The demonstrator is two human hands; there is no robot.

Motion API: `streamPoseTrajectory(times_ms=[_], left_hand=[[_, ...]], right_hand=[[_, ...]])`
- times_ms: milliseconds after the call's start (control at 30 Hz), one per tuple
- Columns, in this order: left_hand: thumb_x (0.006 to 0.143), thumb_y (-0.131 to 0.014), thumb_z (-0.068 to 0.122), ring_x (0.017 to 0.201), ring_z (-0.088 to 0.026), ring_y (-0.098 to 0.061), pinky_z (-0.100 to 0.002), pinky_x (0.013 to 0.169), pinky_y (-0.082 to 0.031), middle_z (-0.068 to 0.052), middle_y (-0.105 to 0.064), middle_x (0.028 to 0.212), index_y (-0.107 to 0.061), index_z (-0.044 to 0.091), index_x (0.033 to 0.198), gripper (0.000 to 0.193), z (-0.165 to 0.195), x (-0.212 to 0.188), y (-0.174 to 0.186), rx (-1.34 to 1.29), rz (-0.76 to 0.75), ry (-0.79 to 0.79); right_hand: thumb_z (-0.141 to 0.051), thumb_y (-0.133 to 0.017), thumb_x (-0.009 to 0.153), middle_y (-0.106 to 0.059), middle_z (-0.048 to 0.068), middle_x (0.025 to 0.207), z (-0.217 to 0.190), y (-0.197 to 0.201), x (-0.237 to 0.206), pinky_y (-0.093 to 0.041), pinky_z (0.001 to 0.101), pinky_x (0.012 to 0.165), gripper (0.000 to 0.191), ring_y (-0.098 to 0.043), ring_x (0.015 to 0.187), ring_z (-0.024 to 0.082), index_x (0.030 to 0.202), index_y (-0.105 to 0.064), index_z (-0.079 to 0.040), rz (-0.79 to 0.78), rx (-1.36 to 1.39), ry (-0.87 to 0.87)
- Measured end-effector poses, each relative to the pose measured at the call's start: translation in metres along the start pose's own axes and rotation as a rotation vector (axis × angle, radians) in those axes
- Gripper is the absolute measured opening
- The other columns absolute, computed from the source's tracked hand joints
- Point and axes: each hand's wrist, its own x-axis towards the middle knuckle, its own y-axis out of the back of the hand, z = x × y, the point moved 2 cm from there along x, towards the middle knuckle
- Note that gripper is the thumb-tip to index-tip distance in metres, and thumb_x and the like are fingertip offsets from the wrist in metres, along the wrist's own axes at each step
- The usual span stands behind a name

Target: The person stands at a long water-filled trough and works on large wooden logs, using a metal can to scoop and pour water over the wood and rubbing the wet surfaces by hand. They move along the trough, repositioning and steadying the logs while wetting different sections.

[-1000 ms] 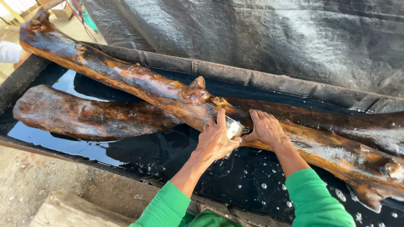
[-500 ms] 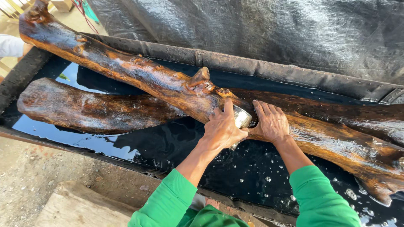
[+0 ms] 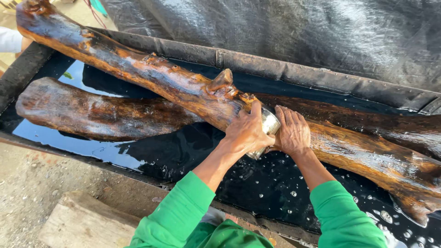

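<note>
Gripping a small shiny metal can point(image 3: 265, 131), the left hand point(image 3: 245, 131) curls its fingers around the can's body and presses it against a long, wet, orange-brown log point(image 3: 183, 87). Just beside it, the right hand point(image 3: 292, 133) lies flat and open on the same log, fingers spread slightly, palm down on the glistening wood; whether it touches the can cannot be told. Both arms wear bright green sleeves point(image 3: 183, 211).

Two logs are in view. The gripped one runs diagonally from the upper left to the lower right, crossing over a second, darker brown log point(image 3: 92, 112) that lies lower in the liquid. Both rest in a shallow trough lined with black plastic sheeting point(image 3: 294, 76) and filled with dark, reflective liquid point(image 3: 183, 154) dotted with bubbles near the hands.

Open liquid lies between the logs and the trough's near rim. Beyond the near rim is gravelly ground with one pale wooden block point(image 3: 82, 222). A grey tarpaulin point(image 3: 298, 27) hangs behind the far rim.
</note>
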Motion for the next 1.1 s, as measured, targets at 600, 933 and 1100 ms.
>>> streamPoseTrajectory(times_ms=[600, 933, 1100], left_hand=[[0.067, -0.080, 0.042, 0.105, -0.049, -0.068, -0.049, 0.087, -0.061, -0.037, -0.059, 0.120, -0.033, -0.003, 0.142, 0.099, 0.017, 0.012, 0.011, 0.091, -0.026, -0.014], [0.072, -0.083, 0.050, 0.113, -0.048, -0.063, -0.053, 0.091, -0.054, -0.037, -0.056, 0.130, -0.031, -0.001, 0.142, 0.101, -0.005, -0.003, 0.004, 0.003, 0.068, -0.148], [0.077, -0.089, 0.039, 0.130, -0.052, -0.051, -0.053, 0.105, -0.044, -0.035, -0.049, 0.145, -0.027, -0.006, 0.152, 0.107, -0.040, -0.057, 0.001, -0.158, 0.415, -0.381]], right_hand=[[-0.057, -0.073, 0.076, -0.058, 0.011, 0.141, -0.004, 0.001, 0.002, -0.042, 0.0443, 0.109, 0.083, -0.056, 0.125, 0.031, 0.139, -0.056, -0.006, -0.050, -0.001, -0.027], [-0.054, -0.077, 0.074, -0.060, 0.013, 0.141, -0.007, 0.012, 0.002, -0.044, 0.0451, 0.109, 0.088, -0.059, 0.127, 0.030, 0.142, -0.055, -0.002, 0.060, 0.016, 0.032], [-0.069, -0.076, 0.063, -0.064, 0.017, 0.133, -0.013, 0.021, 0.002, -0.046, 0.0468, 0.105, 0.103, -0.061, 0.121, 0.034, 0.137, -0.056, 0.001, 0.075, 0.031, 0.039]])
